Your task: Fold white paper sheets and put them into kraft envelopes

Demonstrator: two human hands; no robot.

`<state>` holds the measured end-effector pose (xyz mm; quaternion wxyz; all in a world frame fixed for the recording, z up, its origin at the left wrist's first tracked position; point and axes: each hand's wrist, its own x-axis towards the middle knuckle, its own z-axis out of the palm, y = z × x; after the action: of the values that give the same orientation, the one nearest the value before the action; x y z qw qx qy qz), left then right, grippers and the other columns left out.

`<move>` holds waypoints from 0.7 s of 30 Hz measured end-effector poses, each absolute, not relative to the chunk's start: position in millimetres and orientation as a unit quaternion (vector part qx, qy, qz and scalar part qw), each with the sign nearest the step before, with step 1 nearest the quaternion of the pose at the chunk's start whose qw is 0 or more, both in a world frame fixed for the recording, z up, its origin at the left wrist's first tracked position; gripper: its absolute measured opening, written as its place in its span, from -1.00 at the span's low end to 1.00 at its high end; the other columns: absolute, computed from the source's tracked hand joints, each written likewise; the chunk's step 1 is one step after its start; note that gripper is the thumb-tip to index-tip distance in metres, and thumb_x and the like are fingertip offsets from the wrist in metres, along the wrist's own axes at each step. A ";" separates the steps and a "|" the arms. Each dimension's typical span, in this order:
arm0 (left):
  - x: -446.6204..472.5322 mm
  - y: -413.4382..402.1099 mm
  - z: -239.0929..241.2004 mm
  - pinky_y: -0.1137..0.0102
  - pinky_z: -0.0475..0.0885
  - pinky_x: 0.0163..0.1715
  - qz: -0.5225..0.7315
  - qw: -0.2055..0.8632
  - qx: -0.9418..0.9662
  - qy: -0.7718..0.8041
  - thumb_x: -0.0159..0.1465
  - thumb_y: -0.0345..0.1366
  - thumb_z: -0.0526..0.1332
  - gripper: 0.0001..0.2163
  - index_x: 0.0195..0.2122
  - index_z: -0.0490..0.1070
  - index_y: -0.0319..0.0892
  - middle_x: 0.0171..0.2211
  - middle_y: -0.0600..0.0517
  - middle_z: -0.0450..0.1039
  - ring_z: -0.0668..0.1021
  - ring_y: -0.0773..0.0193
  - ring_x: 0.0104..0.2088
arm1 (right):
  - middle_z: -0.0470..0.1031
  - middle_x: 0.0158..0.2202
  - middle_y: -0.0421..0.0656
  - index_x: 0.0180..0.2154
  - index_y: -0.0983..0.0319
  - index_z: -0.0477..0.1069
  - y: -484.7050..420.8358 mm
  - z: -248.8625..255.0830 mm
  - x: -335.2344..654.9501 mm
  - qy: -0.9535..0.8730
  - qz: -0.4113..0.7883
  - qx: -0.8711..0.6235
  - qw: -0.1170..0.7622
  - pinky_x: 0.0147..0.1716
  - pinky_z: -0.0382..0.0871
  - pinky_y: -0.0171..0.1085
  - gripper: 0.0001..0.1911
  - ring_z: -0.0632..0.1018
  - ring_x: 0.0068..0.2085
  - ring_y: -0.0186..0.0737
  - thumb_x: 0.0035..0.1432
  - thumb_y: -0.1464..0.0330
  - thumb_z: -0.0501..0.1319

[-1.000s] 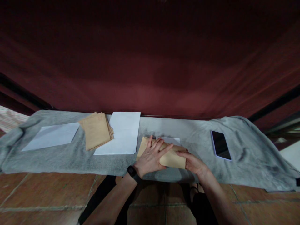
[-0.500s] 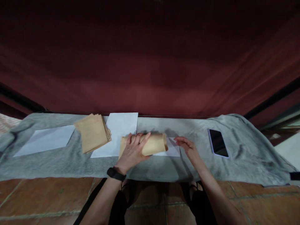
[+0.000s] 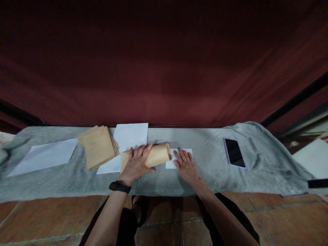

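Note:
A brown paper envelope lies crosswise on the cloth, its right end bulging and curled open. My left hand, with a dark band at the wrist, rests on the envelope's left part with fingers spread, covering some of it. To the right of the open end is a small white sheet of paper. My right hand lies flat on that sheet, fingers stretched out, with a small gap between it and the envelope. Part of the sheet is hidden under this hand.
Left of my hands, a stack of brown envelopes overlaps a larger white sheet. Another white sheet lies farther left. A phone with a dark screen is on the right. Grey cloth covers the narrow surface.
My right hand has come down from above the cloth and now lies flat on the small white sheet. The sheet sits apart from the envelope's open end more clearly. My left hand stays on the envelope.

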<state>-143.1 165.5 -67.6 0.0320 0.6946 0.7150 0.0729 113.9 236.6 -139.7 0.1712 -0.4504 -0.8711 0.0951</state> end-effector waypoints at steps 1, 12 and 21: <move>-143.5 165.2 -67.7 -0.19 -0.17 0.38 0.067 0.040 0.695 0.715 0.09 -0.06 0.45 0.08 0.51 -0.21 -0.03 0.31 -0.20 0.25 0.27 -0.19 0.35 | 0.11 0.46 0.02 0.39 0.20 0.21 239.7 -141.7 117.9 -0.869 0.073 -0.460 0.166 0.39 0.01 0.12 -0.48 0.21 0.44 0.06 0.48 0.25 -0.01; -160.5 160.3 -73.6 -0.21 -0.10 0.37 0.097 -0.005 0.666 0.740 0.12 -0.02 0.40 0.06 0.51 -0.24 -0.05 0.31 -0.22 0.22 0.29 -0.20 0.33 | 0.09 0.45 0.11 0.38 0.39 0.19 242.1 -135.6 104.5 -0.857 0.035 -0.490 0.156 0.41 -0.11 0.18 -0.44 0.22 0.42 0.15 0.47 0.28 -0.04; -153.1 162.8 -74.4 -0.21 -0.07 0.36 0.086 0.019 0.676 0.732 0.09 -0.05 0.43 0.07 0.51 -0.21 -0.04 0.31 -0.20 0.23 0.27 -0.21 0.33 | 0.17 0.44 0.00 0.38 0.32 0.21 219.2 -145.2 72.9 -0.892 0.089 -0.406 0.176 0.43 -0.03 0.06 -0.45 0.23 0.43 -0.01 0.47 0.27 -0.02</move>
<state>-153.1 162.8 -74.4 0.0193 0.6759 0.7316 0.0863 72.9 219.2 -145.2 0.1760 -0.4064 -0.8921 0.0893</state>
